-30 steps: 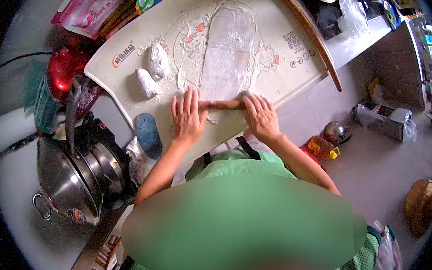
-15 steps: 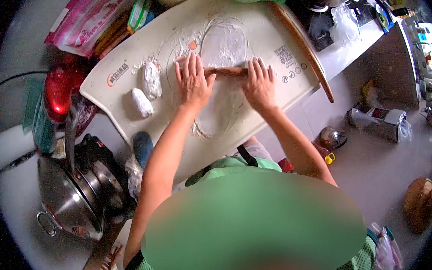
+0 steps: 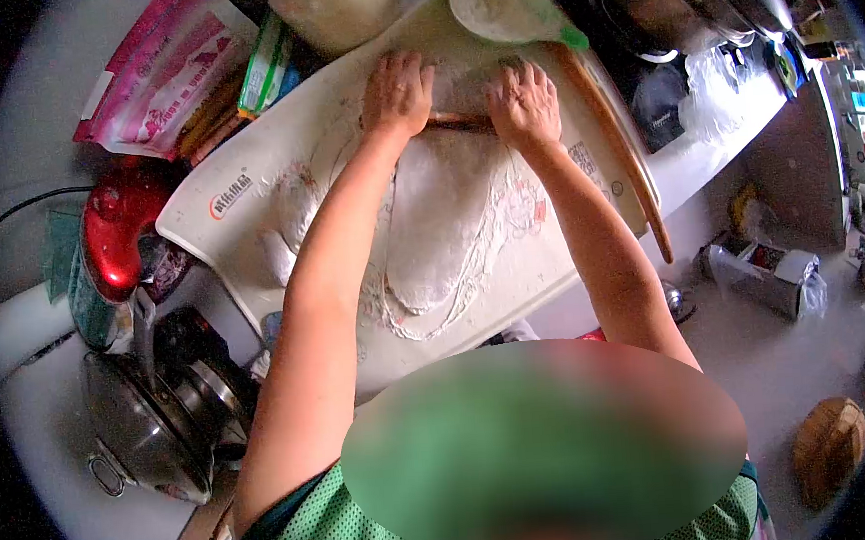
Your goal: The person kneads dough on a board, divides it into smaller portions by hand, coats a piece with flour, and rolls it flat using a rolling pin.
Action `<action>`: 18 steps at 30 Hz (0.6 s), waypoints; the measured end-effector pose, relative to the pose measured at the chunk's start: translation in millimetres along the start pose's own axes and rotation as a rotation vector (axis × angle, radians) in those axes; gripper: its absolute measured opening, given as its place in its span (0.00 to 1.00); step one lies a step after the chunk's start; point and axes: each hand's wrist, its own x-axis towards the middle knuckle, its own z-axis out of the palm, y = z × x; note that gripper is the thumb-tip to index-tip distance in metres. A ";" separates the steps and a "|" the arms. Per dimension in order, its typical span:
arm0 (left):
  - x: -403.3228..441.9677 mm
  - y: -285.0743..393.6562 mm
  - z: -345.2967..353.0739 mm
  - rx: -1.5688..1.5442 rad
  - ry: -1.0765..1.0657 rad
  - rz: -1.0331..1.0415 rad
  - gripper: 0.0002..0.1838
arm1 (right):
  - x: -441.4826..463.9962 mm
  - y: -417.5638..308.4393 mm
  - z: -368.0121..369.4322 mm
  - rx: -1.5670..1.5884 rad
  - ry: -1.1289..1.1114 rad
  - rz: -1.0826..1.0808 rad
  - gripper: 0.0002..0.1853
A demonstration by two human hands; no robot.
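A thin, floured sheet of white dough (image 3: 439, 214) lies stretched on the cream-coloured board (image 3: 235, 239). Across its far part lies a wooden rolling pin (image 3: 460, 121). My left hand (image 3: 400, 92) is over the pin's left end, fingers forward and slightly bent. Over the right end is my right hand (image 3: 526, 103), its fingers also pointing away from me. Both palms hide the pin's ends. Beside my left forearm rest two floured dough rolls, the farther roll (image 3: 295, 201) and the nearer roll (image 3: 276, 257), each partly covered by the arm.
A long wooden stick (image 3: 611, 132) lies along the board's right edge. A green-rimmed scoop (image 3: 500, 9) with white contents sits at the far edge. Around the board are a pink bag (image 3: 173, 77), a white container (image 3: 334, 6), a red shiny object (image 3: 114, 237) and a lidded pan (image 3: 147, 420).
Both hands and the rolling pin have moved away from me, toward the board's far edge. More of the dough sheet now shows on my side of the pin. The view has also shifted.
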 end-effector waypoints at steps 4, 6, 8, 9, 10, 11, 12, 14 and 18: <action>-59.2 22.0 -35.6 0.170 0.016 0.035 0.30 | -61.1 -17.6 -5.6 0.073 0.030 -0.047 0.37; -101.6 31.5 -54.8 0.101 -0.033 0.024 0.32 | -105.0 -22.1 -10.7 0.068 -0.031 -0.136 0.36; -137.9 34.6 -71.9 0.038 -0.065 0.012 0.35 | -135.7 -23.9 -12.1 0.062 -0.045 -0.185 0.33; -152.3 33.2 -79.3 -0.067 -0.067 -0.011 0.35 | -134.3 -24.0 -12.6 0.063 -0.036 -0.188 0.33; -170.3 34.5 -86.1 -0.177 -0.078 -0.039 0.36 | -134.8 -23.8 -12.5 0.072 -0.055 -0.178 0.32; -186.3 36.0 -91.5 -0.301 -0.014 -0.170 0.36 | -134.3 -24.0 -12.0 0.082 -0.074 -0.170 0.31; -200.2 40.0 -101.1 -0.249 0.042 -0.280 0.34 | -129.4 -22.2 -12.1 0.158 -0.059 -0.167 0.30; -230.5 49.1 -115.1 -0.192 0.096 -0.400 0.33 | -121.5 -28.3 -16.9 0.161 0.005 -0.169 0.26; -261.6 56.8 -114.1 -0.046 -0.098 -0.562 0.27 | -112.6 -26.4 -14.0 0.218 0.017 -0.162 0.19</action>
